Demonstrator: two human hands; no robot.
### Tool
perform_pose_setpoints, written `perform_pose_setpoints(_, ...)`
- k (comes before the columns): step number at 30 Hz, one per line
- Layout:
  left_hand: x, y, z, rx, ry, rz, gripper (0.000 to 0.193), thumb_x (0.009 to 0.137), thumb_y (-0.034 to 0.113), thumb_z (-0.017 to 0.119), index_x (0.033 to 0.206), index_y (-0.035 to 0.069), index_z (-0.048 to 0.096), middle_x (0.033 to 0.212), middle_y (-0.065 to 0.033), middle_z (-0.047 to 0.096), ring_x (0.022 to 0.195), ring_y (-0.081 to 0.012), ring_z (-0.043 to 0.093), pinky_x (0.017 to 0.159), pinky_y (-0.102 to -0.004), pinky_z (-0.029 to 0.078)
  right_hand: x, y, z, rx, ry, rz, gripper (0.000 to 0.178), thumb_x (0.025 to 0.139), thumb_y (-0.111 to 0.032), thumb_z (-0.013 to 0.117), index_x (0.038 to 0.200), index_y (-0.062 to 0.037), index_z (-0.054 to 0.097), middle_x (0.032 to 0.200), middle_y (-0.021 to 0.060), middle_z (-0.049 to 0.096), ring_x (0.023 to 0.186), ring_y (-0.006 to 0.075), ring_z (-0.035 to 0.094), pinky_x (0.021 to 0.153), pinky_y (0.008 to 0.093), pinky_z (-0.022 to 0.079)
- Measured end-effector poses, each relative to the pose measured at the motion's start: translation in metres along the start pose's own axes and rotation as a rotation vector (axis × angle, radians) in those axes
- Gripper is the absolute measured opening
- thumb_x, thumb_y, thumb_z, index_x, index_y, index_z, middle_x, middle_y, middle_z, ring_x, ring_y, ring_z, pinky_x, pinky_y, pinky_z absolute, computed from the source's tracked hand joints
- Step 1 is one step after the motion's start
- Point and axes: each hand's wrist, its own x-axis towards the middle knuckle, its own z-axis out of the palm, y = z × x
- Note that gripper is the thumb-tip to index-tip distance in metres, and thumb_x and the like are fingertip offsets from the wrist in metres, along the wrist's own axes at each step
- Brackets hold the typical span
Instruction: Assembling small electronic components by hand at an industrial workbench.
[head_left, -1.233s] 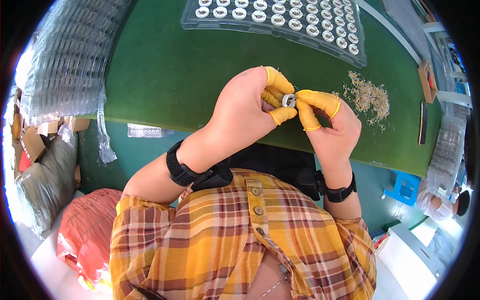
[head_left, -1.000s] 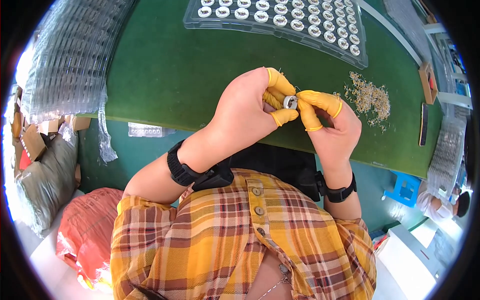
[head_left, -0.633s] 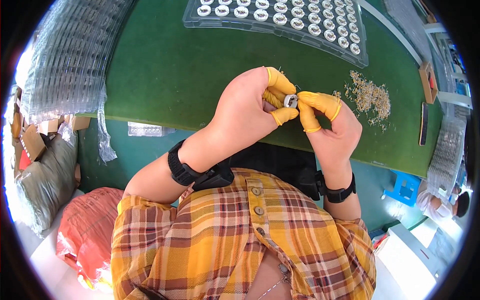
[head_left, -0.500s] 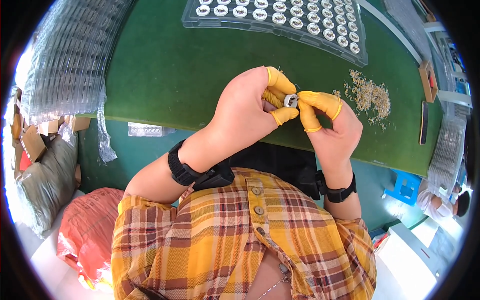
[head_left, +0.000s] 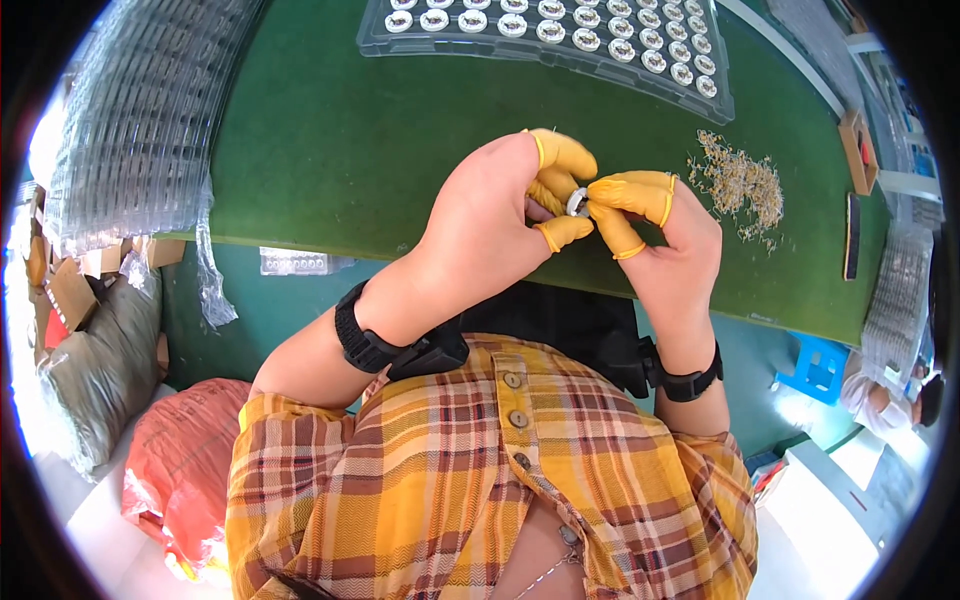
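Over the near part of the green table (head_left: 330, 150), my left hand (head_left: 490, 200) is closed on a small round white part (head_left: 577, 203), held between fingertips in yellow finger cots. The part has a darker inside and is partly covered by fingers. My right hand (head_left: 668, 235), also in yellow finger cots, meets it from the right with thumb and fingers pinched together at its edge. Whatever sits in that pinch is hidden. Right of my hands lies a loose pile of tiny components with thin wire leads (head_left: 740, 185).
A clear plastic tray (head_left: 470, 45) with rows of similar round white parts stands at the far side. Stacked clear trays (head_left: 140, 120) rise at the left. A small cardboard box (head_left: 858, 150) and a dark bar (head_left: 851, 236) lie at the right edge. A blue stool (head_left: 812, 370) stands beyond.
My right fingertips have shifted slightly left, further over the round white part, which is turned a little. My left hand keeps its hold. The whole view has moved slightly.
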Motion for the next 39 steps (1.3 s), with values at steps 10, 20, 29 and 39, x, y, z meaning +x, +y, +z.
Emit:
perform_pose_setpoints(10, 0.000, 0.003, -0.009, 0.444, -0.029, 0.384, 0.037, 0.071, -0.007, 0.072, 0.104, 0.007, 0.063, 0.083, -0.0038, 0.059, 0.074, -0.0135, 0.060, 0.062, -0.0247, 0.051, 0.001, -0.011, -0.008, 0.153, -0.105, 0.191, 0.019, 0.073, 0.002, 0.073, 0.091, -0.0026, 0.068, 0.086, 0.0070, 0.067, 0.076, 0.0148, 0.065, 0.065, 0.0239, 0.054)
perform_pose_setpoints(20, -0.007, 0.003, -0.025, -0.281, -0.132, -0.185, 0.036, 0.082, -0.011, 0.062, 0.115, -0.002, 0.052, 0.103, -0.0070, 0.059, 0.091, -0.0164, 0.063, 0.076, -0.0268, 0.054, 0.032, 0.022, -0.017, -0.342, -0.167, -0.159, 0.015, 0.072, -0.005, 0.069, 0.086, -0.0078, 0.068, 0.082, 0.0071, 0.061, 0.078, 0.0266, 0.060, 0.066, 0.0352, 0.049)
perform_pose_setpoints(29, 0.005, 0.006, -0.024, -0.329, -0.048, -0.265, 0.037, 0.082, -0.003, 0.067, 0.116, 0.001, 0.053, 0.108, -0.0057, 0.061, 0.089, -0.0106, 0.060, 0.075, -0.0229, 0.050, 0.043, 0.017, -0.007, -0.574, -0.364, -0.372, 0.016, 0.068, -0.004, 0.069, 0.083, -0.0069, 0.066, 0.080, 0.0070, 0.054, 0.078, 0.0275, 0.057, 0.070, 0.0367, 0.049)
perform_pose_setpoints(39, 0.006, -0.005, -0.014, -0.314, 0.023, -0.147, 0.037, 0.080, -0.010, 0.066, 0.113, -0.002, 0.052, 0.106, -0.0070, 0.060, 0.099, -0.0142, 0.060, 0.087, -0.0269, 0.052, 0.017, -0.003, 0.005, 0.201, -0.005, 0.134, 0.018, 0.077, 0.001, 0.070, 0.093, -0.0052, 0.071, 0.090, 0.0046, 0.068, 0.073, 0.0102, 0.063, 0.065, 0.0213, 0.051)
